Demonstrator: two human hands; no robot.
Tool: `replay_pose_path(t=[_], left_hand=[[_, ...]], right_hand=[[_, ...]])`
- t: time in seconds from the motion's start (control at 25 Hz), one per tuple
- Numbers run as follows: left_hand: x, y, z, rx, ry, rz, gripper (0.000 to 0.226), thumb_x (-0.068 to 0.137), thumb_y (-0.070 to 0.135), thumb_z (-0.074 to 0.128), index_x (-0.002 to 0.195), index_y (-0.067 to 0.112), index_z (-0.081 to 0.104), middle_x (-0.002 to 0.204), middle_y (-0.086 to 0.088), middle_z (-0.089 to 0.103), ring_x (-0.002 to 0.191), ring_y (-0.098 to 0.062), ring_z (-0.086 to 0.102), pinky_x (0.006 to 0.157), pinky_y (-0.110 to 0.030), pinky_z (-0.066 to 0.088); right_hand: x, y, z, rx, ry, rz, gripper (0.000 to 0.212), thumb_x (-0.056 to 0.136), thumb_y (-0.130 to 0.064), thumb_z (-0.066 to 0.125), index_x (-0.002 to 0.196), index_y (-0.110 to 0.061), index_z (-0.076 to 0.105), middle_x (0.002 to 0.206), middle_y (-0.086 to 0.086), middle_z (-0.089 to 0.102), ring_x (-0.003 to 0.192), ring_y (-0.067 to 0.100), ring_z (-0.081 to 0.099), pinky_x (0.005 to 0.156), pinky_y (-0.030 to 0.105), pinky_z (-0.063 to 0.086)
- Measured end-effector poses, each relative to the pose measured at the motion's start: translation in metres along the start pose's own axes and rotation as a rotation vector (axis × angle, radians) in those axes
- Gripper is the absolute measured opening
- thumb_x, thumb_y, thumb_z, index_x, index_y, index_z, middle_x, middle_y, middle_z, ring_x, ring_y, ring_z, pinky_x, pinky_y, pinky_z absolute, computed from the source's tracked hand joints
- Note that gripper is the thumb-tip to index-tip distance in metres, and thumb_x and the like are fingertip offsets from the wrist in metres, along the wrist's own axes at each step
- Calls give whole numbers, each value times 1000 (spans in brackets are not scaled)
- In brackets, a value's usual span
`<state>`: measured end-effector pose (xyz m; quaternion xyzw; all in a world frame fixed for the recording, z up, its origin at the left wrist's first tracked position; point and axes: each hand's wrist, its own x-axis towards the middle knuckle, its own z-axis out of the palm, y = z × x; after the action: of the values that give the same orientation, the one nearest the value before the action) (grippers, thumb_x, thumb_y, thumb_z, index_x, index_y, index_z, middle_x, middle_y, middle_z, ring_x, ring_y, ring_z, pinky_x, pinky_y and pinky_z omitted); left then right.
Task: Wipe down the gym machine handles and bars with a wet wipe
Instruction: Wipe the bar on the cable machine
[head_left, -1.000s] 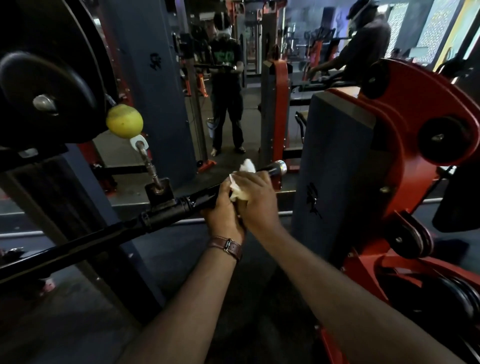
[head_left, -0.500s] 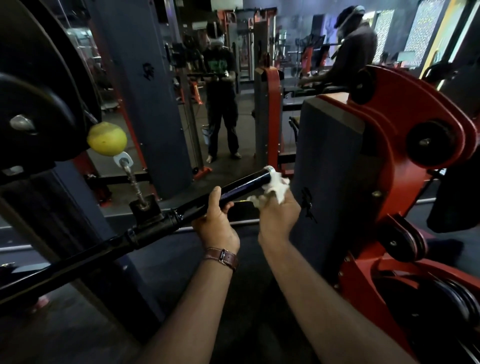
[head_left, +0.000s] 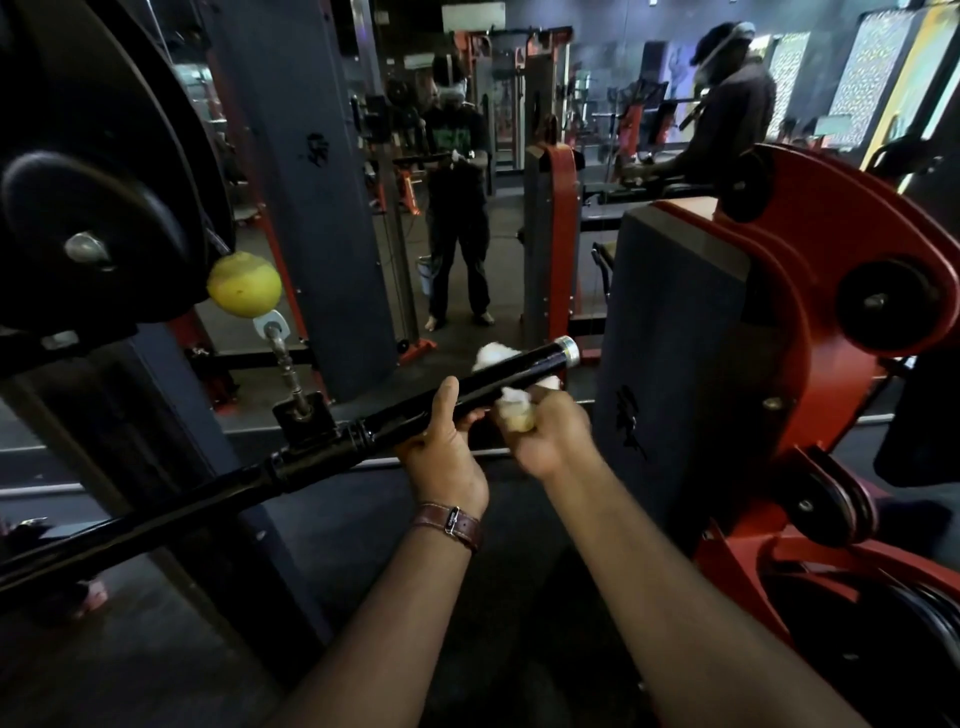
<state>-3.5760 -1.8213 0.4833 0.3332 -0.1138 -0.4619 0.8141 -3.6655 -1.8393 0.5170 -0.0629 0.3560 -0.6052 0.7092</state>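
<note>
Long black metal machine bar (head_left: 218, 496), the landmark here, runs from the lower left upward to a silver end cap (head_left: 568, 346) beside the red-and-grey steel machine frame (head_left: 810, 291). Left of the bar's middle stands a large black round weight plate (head_left: 98, 202); a yellow ball knob (head_left: 245, 285) on a short threaded pin rises from a clamp on the bar.

The left hand (head_left: 444, 457), a brown leather watch strap (head_left: 451, 524) at its wrist, grips the bar from beneath with the thumb laid up across it, steadying it. Just toward the capped end, the right hand (head_left: 550, 434) is closed round a crumpled white wet wipe (head_left: 498, 358), which wraps the bar between that hand and the cap; white shows above and below the tube.

Step in hand, as judged: wiping the outer grip section of the bar. The next move likely calls for sliding or twisting the wipe along the tube to the cap, then shifting the left hand so the covered stretch and the inner length can be reached.
</note>
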Motion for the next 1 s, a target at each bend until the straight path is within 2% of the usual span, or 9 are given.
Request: replay_pose_path(t=[0.12,0.28,0.36,0.44,0.56,0.68,0.76,0.92,1.0], left_hand=[[-1,-3,-1,28,14,-7,39,81,8,79,117,6,64,116,-6,71,100,-18,69,64,-25,56],[5,-4,1,22,31,-21,53,73,19,87,121,8,66,117,-5,73,108,-21,70,90,-39,58],[5,-2,0,31,32,21,37,79,14,82,113,8,68,113,-3,74,104,-20,71,79,-34,59],[3,-1,1,26,0,29,26,83,8,77,107,13,68,110,1,72,98,-14,70,68,-27,57],[2,-9,11,8,-33,-104,50,80,17,81,127,12,64,120,1,71,106,-13,69,70,-25,57],[2,-17,25,-12,-100,-309,69,72,31,85,132,9,61,129,-10,67,113,-24,67,77,-32,58],[-1,-18,30,-29,-89,-312,78,62,38,87,130,11,63,128,-11,67,113,-25,67,87,-37,57],[-4,-25,25,42,-24,-180,64,73,35,86,131,20,61,123,5,70,109,-14,67,76,-29,55],[-5,-30,21,50,-16,-197,71,69,37,88,131,18,60,123,2,70,108,-15,69,83,-32,57]], right_hand=[[3,-10,1,71,19,-34,23,93,5,44,103,-3,64,71,7,65,57,15,60,51,25,53],[-36,20,2,-95,-77,-14,22,95,6,46,102,2,66,78,12,70,66,18,67,69,30,58],[-40,8,-9,-63,-102,-48,25,91,11,46,99,1,67,89,15,70,76,23,69,86,37,56],[-35,-13,-24,-76,19,-256,25,89,11,47,90,-2,69,82,9,73,72,19,69,80,33,54],[-31,-20,-32,-711,210,-882,19,93,0,55,96,-10,71,84,-1,73,77,10,67,63,21,51],[-10,7,-29,-1441,-232,-1273,49,87,3,62,134,-12,59,140,4,57,132,16,49,101,29,48],[16,3,-36,-1688,-334,-1567,54,82,0,66,135,-6,58,143,11,54,141,25,38,112,39,37],[36,-43,-50,-1644,3,-1598,46,82,5,65,127,-1,62,135,17,59,137,30,45,117,42,30],[31,-30,-48,-1681,-106,-1646,38,86,1,57,123,1,63,132,19,61,131,32,52,112,46,39]])
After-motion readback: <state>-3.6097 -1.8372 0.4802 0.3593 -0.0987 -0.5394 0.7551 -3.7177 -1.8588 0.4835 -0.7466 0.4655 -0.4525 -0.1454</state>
